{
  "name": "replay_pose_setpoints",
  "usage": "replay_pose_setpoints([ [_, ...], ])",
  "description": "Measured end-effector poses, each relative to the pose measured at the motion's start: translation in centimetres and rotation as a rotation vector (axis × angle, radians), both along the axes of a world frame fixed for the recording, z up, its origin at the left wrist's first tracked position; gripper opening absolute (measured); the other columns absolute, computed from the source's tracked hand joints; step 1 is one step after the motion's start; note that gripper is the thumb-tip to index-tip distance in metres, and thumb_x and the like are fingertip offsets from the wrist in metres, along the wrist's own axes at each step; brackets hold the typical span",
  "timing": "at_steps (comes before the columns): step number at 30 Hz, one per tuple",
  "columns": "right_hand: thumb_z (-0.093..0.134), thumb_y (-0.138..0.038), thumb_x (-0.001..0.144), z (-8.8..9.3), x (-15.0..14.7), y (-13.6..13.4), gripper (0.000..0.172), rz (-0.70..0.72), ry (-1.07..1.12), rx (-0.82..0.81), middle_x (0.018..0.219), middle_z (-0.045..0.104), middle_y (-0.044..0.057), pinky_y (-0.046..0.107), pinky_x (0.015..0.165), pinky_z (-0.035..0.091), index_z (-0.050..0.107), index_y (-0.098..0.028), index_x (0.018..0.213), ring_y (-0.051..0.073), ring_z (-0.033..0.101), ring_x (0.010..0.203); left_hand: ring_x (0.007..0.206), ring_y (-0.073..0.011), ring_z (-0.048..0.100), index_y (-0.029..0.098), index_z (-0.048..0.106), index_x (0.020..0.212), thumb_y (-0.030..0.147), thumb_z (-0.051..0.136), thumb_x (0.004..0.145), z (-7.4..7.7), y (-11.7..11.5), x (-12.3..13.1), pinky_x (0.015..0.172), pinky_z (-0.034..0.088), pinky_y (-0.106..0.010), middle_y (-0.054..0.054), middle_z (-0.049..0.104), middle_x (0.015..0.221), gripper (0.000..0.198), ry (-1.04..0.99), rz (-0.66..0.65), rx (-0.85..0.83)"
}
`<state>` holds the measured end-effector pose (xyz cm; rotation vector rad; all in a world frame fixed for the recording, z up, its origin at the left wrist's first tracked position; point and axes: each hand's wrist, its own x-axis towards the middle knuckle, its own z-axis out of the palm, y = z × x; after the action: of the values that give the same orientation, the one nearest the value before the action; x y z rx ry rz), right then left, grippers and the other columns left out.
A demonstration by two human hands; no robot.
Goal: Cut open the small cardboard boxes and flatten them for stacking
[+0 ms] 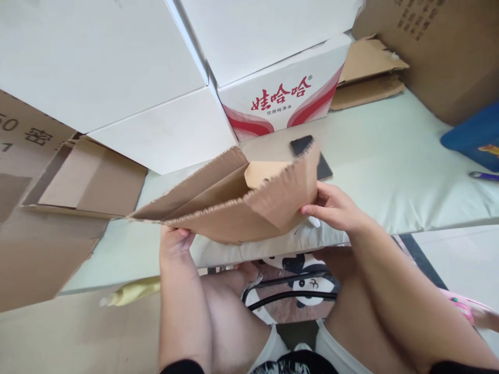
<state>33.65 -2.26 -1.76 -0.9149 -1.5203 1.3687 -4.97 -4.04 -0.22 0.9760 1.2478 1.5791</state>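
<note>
Between my two hands is a brown cardboard box (234,218), tilted, with its opening facing up and slightly toward me. Its upper edges look rough and torn. My left hand (176,240) grips the lower left edge, thumb on the near face and the other fingers hidden underneath. On the right, my right hand (331,205) pinches the box's right end between thumb and fingers. A paler tan flap or piece (265,172) shows inside the opening. Just behind the box lies a dark phone (323,167), partly covered by it.
White cartons (156,140) stand stacked at the back, including one with red lettering (280,104). Folded cardboard (93,176) lies at left, more cardboard (370,78) at back right. A blue item (473,137) and a purple pen (483,175) rest on the pale green surface (409,171).
</note>
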Motion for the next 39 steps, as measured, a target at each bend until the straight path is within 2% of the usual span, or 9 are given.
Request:
replay_pose_setpoints([
  [5, 0.088, -0.053, 0.077, 0.7, 0.8, -0.2, 0.055, 0.084, -0.005, 0.051, 0.126, 0.077, 0.011, 0.048, 0.109, 0.057, 0.076, -0.024, 0.122, 0.034, 0.070, 0.126, 0.075, -0.0160, 0.069, 0.024, 0.072, 0.077, 0.066, 0.088, 0.069, 0.1, -0.1, -0.1, 0.081, 0.066, -0.031, 0.004, 0.075, 0.076, 0.046, -0.056, 0.043, 0.103],
  [12, 0.071, -0.076, 0.081, 0.6, 0.0, -0.5, 0.063, 0.162, 0.349, -0.089, 0.124, 0.073, 0.006, 0.043, 0.095, 0.060, 0.071, -0.035, 0.129, 0.026, 0.071, 0.105, 0.059, -0.0190, 0.071, 0.016, 0.079, 0.077, 0.040, 0.108, 0.027, 1.0, -0.4, 0.0, 0.055, 0.061, -0.025, -0.005, 0.078, 0.069, 0.063, -0.017, -0.108, -0.064],
  [15, 0.058, -0.071, 0.093, 0.7, -1.0, -1.0, 0.047, 0.152, 0.363, 0.060, 0.118, 0.067, 0.006, 0.044, 0.103, 0.054, 0.079, -0.035, 0.116, 0.024, 0.064, 0.103, 0.054, -0.0184, 0.071, 0.014, 0.078, 0.069, 0.043, 0.107, 0.032, 1.5, -0.3, 0.6, 0.052, 0.060, -0.023, -0.006, 0.076, 0.064, 0.055, 0.013, -0.290, -0.250],
  [21, 0.030, -0.072, 0.102, 3.0, -2.2, -2.6, 0.068, 0.402, -0.003, 0.042, 0.155, 0.049, 0.004, 0.056, 0.130, 0.022, 0.084, -0.030, 0.101, 0.034, 0.030, 0.153, 0.058, -0.0193, 0.073, 0.014, 0.079, 0.078, 0.040, 0.106, 0.043, 1.6, 0.1, 2.1, 0.060, 0.062, -0.024, -0.006, 0.077, 0.067, 0.052, 0.075, -0.497, -0.403],
  [24, 0.036, -0.073, 0.101, 3.6, -2.2, -2.7, 0.068, 0.455, -0.116, -0.030, 0.155, 0.052, 0.008, 0.059, 0.128, 0.027, 0.080, -0.023, 0.087, 0.036, 0.036, 0.150, 0.063, -0.0199, 0.075, 0.015, 0.079, 0.081, 0.042, 0.106, 0.042, 1.6, 0.2, 2.6, 0.062, 0.063, -0.024, -0.007, 0.078, 0.071, 0.055, 0.059, -0.496, -0.437],
  [28, 0.042, -0.080, 0.095, 2.5, -2.3, -1.9, 0.076, 0.281, 0.046, -0.027, 0.117, 0.062, 0.011, 0.053, 0.116, 0.042, 0.049, -0.020, 0.048, 0.031, 0.057, 0.121, 0.063, -0.0183, 0.075, 0.014, 0.080, 0.078, 0.041, 0.107, 0.034, 1.9, 0.3, 3.1, 0.063, 0.063, -0.023, -0.006, 0.079, 0.073, 0.058, 0.024, -0.430, -0.457],
  [32, 0.041, -0.079, 0.094, 2.0, -2.7, -1.1, 0.080, -0.120, 0.499, -0.155, 0.087, 0.058, 0.009, 0.046, 0.096, 0.054, 0.026, -0.021, 0.043, 0.027, 0.063, 0.099, 0.061, -0.0182, 0.074, 0.014, 0.079, 0.078, 0.040, 0.108, 0.027, 1.7, 0.4, 3.5, 0.060, 0.062, -0.024, -0.006, 0.079, 0.073, 0.064, -0.007, -0.269, -0.434],
  [35, 0.045, -0.078, 0.092, 2.6, -2.8, -1.1, 0.064, -0.308, 0.587, -0.371, 0.087, 0.065, 0.007, 0.045, 0.085, 0.058, 0.048, -0.024, 0.057, 0.026, 0.066, 0.091, 0.064, -0.0177, 0.074, 0.015, 0.078, 0.081, 0.040, 0.108, 0.026, 1.2, 1.0, 3.6, 0.062, 0.062, -0.024, -0.006, 0.080, 0.078, 0.068, -0.048, -0.059, -0.359],
  [39, 0.061, -0.084, 0.078, 2.5, -2.7, -1.1, 0.065, -0.161, 0.339, -0.382, 0.117, 0.076, 0.008, 0.052, 0.098, 0.057, 0.070, -0.028, 0.110, 0.036, 0.068, 0.121, 0.078, -0.0163, 0.075, 0.019, 0.078, 0.089, 0.044, 0.106, 0.033, 0.5, 2.1, 3.2, 0.071, 0.063, -0.024, -0.003, 0.081, 0.090, 0.068, -0.057, 0.248, -0.160],
])
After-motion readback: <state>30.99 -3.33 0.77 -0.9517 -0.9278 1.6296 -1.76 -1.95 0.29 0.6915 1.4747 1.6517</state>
